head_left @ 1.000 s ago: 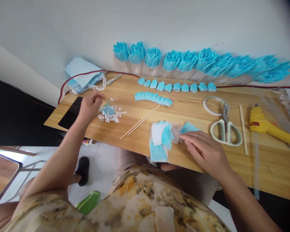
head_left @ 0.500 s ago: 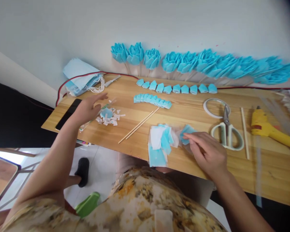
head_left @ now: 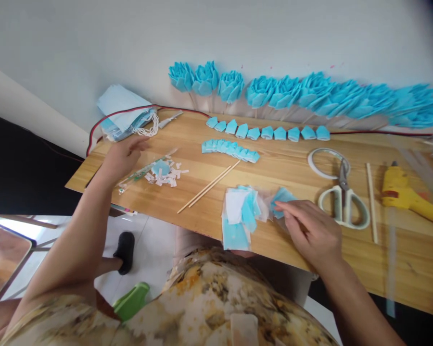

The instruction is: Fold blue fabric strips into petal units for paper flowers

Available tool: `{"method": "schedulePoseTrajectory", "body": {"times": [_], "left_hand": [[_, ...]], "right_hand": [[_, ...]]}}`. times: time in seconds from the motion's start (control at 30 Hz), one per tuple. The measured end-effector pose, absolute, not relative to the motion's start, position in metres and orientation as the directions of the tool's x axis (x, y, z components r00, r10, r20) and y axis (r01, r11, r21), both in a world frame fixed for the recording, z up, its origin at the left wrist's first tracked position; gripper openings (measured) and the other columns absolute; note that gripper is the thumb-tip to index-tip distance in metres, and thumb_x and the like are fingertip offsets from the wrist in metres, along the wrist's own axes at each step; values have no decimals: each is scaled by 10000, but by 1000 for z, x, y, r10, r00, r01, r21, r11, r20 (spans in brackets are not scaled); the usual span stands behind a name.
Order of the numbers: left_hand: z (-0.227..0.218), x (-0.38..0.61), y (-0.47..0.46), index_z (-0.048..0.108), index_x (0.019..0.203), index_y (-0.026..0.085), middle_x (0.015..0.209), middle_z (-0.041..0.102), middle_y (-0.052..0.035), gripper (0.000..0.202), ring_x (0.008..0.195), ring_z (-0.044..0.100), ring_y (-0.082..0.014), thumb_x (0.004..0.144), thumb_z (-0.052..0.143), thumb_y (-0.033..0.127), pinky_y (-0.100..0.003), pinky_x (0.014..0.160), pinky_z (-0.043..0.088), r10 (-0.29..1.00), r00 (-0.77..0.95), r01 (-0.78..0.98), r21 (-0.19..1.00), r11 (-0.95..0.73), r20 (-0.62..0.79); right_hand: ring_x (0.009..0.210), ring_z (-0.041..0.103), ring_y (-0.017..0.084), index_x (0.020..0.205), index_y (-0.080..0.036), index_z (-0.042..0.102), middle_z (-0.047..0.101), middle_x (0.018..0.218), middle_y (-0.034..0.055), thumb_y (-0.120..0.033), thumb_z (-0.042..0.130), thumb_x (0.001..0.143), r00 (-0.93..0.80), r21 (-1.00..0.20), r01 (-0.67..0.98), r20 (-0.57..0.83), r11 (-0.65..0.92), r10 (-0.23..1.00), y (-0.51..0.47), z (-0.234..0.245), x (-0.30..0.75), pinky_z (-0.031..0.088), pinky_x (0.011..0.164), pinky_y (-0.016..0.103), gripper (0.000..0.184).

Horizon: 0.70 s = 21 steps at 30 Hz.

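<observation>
My left hand (head_left: 124, 156) is at the left end of the table, fingers apart and holding nothing I can see, close to the pack of pale blue face masks (head_left: 124, 110). Beneath its wrist, a dark phone (head_left: 93, 178) shows only as a thin edge. My right hand (head_left: 312, 230) has its fingertips together on a small blue fabric piece (head_left: 283, 194) at the front of the table. Beside that piece lies a loose pile of blue and white cut pieces (head_left: 236, 235), overhanging the front edge.
Blue fabric flowers (head_left: 260, 91) on sticks lean along the wall. Folded blue petals (head_left: 241, 130) form two rows. White scraps (head_left: 162, 178), wooden sticks (head_left: 209, 187), a tape roll (head_left: 312, 166), scissors (head_left: 343, 202) and a yellow glue gun (head_left: 397, 187) lie on the table (head_left: 274, 168).
My left hand has moved left, away from the white scraps, and now covers most of the phone. My right hand stays on the blue fabric piece. The view has shifted slightly.
</observation>
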State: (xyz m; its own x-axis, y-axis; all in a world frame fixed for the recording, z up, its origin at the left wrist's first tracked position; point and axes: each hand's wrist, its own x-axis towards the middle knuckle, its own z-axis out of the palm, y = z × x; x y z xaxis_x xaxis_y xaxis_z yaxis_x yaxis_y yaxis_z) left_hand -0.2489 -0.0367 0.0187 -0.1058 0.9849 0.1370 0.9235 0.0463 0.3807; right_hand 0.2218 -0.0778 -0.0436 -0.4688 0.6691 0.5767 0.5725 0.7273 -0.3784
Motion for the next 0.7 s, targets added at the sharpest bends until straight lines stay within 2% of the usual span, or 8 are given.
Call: {"method": "schedulePoseTrajectory", "body": {"times": [0.1,0.2,0.3,0.37,0.43,0.57,0.7], "left_hand": [[11,-263,-40,710,1194,140,957,760,11,416,901,673,-160,914,434,277,-324,859,512,970,-177,944,308,119,168],[0,-270,-40,752,1052,141,860,750,7,378,872,676,-184,908,440,298,-331,834,514,958,-234,933,314,174,167],[-8,-263,-38,715,1207,160,925,783,-22,446,917,707,-223,911,418,312,-366,899,534,957,-260,897,398,191,125],[-10,-254,-39,631,1357,157,1105,787,-66,526,1058,708,-255,912,429,353,-399,1003,516,968,-232,876,453,165,98],[-8,-244,-42,578,1418,133,1264,740,-113,591,1213,658,-285,909,461,409,-427,1093,468,978,-202,861,486,147,61],[3,-231,-56,548,1442,104,1256,739,-148,637,1244,642,-298,928,452,466,-454,1126,449,982,-187,783,604,148,2],[16,-234,-67,528,1469,196,1281,730,-97,601,1229,645,-299,926,462,446,-496,1136,446,963,-265,765,619,181,45]], "right_hand": [[833,707,224,1127,-177,682,771,913,87,-27,594,901,-469,-378,578,572,723,673,-78,-44,222,549,760,356,286],[822,706,220,1117,-175,680,771,909,88,-22,591,899,-475,-374,570,576,731,665,-78,-43,221,547,748,349,280],[807,705,218,1115,-176,677,768,895,85,-15,589,896,-479,-370,562,584,740,655,-77,-43,220,545,744,350,286],[808,706,219,1121,-177,675,767,895,86,-14,589,896,-477,-369,562,587,740,655,-77,-42,220,546,748,352,291],[812,705,218,1127,-178,672,766,897,84,-15,590,898,-476,-372,566,581,736,660,-78,-42,221,546,747,352,294],[820,701,215,1144,-183,664,764,898,80,-17,589,902,-482,-383,560,570,735,665,-78,-42,221,545,748,352,303],[810,698,208,1149,-186,663,761,891,77,-16,585,906,-488,-391,547,569,740,661,-78,-43,221,544,748,350,306]]}}
